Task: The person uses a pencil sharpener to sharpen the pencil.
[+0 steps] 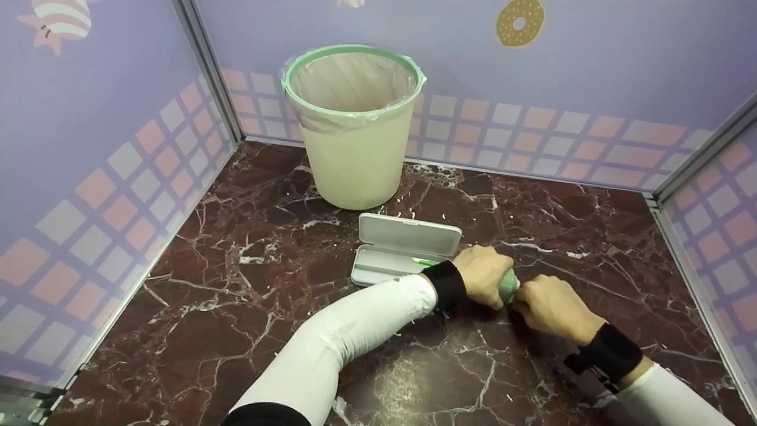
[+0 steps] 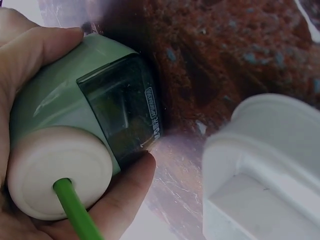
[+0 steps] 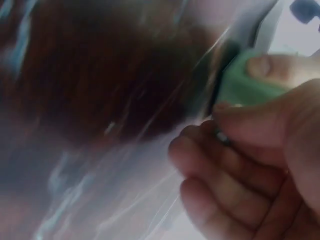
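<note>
Gripping a pale green pencil sharpener (image 2: 60, 110), the left hand (image 1: 482, 275) curls its thumb and fingers round the body. The right hand (image 1: 553, 307) has its fingers curled and its thumb pressed in, pinching a small part at the sharpener's right end; that part is mostly hidden, with only a shiny bit showing between thumb and fingers. The sharpener is between the two hands, right of the middle of the dark red marbled counter (image 1: 254, 331).

On the sharpener, a dark see-through window (image 2: 122, 110) carries small pale lettering (image 2: 153, 112), partly set in an outlined box; it runs at a steep slant and is too blurred to read. A green pencil (image 2: 75, 210) sits in the hole of the round cream front (image 2: 35, 172).

Just left of the left hand, a white case (image 1: 408, 235) lies open, its lid raised on the far side, the hand hiding its right end. A green length with a pale end shows over the case; whether it is the same pencil cannot be told. Tiny white bits (image 1: 399, 215) lie scattered beyond the case, near the foot of a cream bin (image 1: 358, 160) with a green rim and a clear liner (image 1: 355, 83). The lilac far wall (image 1: 591, 65) bears a printed doughnut (image 1: 532, 23) and pink and white squares.
</note>
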`<state>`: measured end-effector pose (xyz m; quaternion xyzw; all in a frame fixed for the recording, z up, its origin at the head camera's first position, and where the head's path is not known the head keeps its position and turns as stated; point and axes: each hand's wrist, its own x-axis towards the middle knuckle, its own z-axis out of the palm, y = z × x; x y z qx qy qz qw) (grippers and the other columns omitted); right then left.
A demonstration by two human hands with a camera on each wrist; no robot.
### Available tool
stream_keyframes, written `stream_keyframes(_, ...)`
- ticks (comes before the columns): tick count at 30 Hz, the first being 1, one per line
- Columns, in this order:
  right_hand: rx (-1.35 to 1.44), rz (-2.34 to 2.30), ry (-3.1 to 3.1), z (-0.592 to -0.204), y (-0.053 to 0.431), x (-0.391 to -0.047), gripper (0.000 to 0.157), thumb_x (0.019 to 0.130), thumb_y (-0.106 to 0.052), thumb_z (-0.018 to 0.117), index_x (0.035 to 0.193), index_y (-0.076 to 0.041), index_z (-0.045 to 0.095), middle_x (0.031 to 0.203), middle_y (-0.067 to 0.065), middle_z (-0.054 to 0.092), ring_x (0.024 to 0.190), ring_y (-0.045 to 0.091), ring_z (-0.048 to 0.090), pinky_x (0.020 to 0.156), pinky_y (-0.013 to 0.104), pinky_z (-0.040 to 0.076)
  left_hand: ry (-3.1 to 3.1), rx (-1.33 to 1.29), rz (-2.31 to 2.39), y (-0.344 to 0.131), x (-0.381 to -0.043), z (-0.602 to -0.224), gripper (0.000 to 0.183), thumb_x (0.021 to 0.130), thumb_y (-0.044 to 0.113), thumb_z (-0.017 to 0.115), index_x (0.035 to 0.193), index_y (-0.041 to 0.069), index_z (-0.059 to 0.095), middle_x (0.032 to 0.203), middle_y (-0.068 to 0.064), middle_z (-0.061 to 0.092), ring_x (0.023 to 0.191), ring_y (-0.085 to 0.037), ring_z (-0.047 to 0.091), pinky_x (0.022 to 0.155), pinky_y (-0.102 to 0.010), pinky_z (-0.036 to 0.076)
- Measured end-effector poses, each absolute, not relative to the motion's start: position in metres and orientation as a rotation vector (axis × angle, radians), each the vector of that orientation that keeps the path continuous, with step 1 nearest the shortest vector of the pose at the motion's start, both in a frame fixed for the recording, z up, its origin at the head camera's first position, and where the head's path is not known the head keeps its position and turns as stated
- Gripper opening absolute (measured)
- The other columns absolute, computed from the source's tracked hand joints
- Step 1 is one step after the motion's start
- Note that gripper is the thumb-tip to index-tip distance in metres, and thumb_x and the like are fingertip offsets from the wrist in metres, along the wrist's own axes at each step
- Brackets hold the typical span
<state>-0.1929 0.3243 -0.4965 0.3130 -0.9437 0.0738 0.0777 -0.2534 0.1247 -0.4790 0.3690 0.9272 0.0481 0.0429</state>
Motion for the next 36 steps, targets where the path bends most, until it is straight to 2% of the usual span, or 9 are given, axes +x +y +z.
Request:
stream_keyframes(4, 0.918, 0.245, -2.851, -0.491, 0.322, -0.185, 0.044, 0.078, -0.007, 0.086, 0.059, -0.027, 0.052, 0.058, -0.013, 0.042, 0.053, 0.009, 0.042, 0.047, 0.04, 0.044, 2.837, 1.138, 0.167, 0.126, -0.253, -0.479, 0.052, 0.073, 0.052, 0.095, 0.112, 0.028, 0.071, 0.099, 0.008, 0.073, 0.09, -0.016, 0.07, 0.077, -0.037, 0.063)
stream_keyframes(12, 0.875, 0.223, -2.879, -0.478, 0.32, -0.175, 0.045, 0.08, -0.013, 0.089, 0.06, -0.029, 0.052, 0.058, -0.013, 0.047, 0.054, 0.011, 0.049, 0.047, 0.043, 0.045, 2.837, 1.127, 0.196, 0.127, -0.251, -0.478, 0.053, 0.073, 0.052, 0.097, 0.113, 0.028, 0.07, 0.097, 0.009, 0.072, 0.088, -0.015, 0.07, 0.076, -0.037, 0.063)
stream_keyframes(20, 0.88, 0.201, -2.854, -0.46, 0.317, -0.169, 0.049, 0.082, -0.024, 0.092, 0.056, -0.033, 0.051, 0.055, -0.013, 0.049, 0.052, 0.008, 0.048, 0.047, 0.04, 0.044, 2.848, 1.131, 0.189, 0.126, -0.249, -0.478, 0.054, 0.074, 0.051, 0.097, 0.115, 0.028, 0.072, 0.099, 0.008, 0.074, 0.087, -0.015, 0.072, 0.077, -0.037, 0.064)
stream_keyframes(27, 0.822, 0.157, -2.857, -0.443, 0.316, -0.168, 0.041, 0.073, -0.007, 0.081, 0.056, -0.033, 0.054, 0.057, -0.012, 0.055, 0.053, 0.01, 0.051, 0.045, 0.042, 0.043, 2.832, 1.135, 0.187, 0.127, -0.248, -0.477, 0.054, 0.074, 0.05, 0.098, 0.115, 0.027, 0.071, 0.101, 0.007, 0.074, 0.09, -0.016, 0.073, 0.08, -0.036, 0.065)
stream_keyframes(32, 0.777, 0.138, -2.826, -0.437, 0.313, -0.169, 0.039, 0.076, -0.006, 0.081, 0.059, -0.031, 0.057, 0.057, -0.01, 0.055, 0.053, 0.014, 0.055, 0.045, 0.045, 0.043, 2.84, 1.159, 0.157, 0.126, -0.249, -0.478, 0.054, 0.075, 0.049, 0.098, 0.115, 0.026, 0.072, 0.103, 0.008, 0.077, 0.093, -0.017, 0.076, 0.082, -0.036, 0.066)
stream_keyframes(36, 0.721, 0.107, -2.791, -0.435, 0.313, -0.174, 0.031, 0.082, -0.007, 0.081, 0.065, -0.026, 0.063, 0.06, -0.005, 0.06, 0.054, 0.021, 0.058, 0.045, 0.048, 0.045, 2.839, 1.18, 0.136, 0.124, -0.251, -0.478, 0.054, 0.076, 0.05, 0.097, 0.117, 0.026, 0.072, 0.104, 0.008, 0.078, 0.094, -0.017, 0.076, 0.082, -0.036, 0.066)
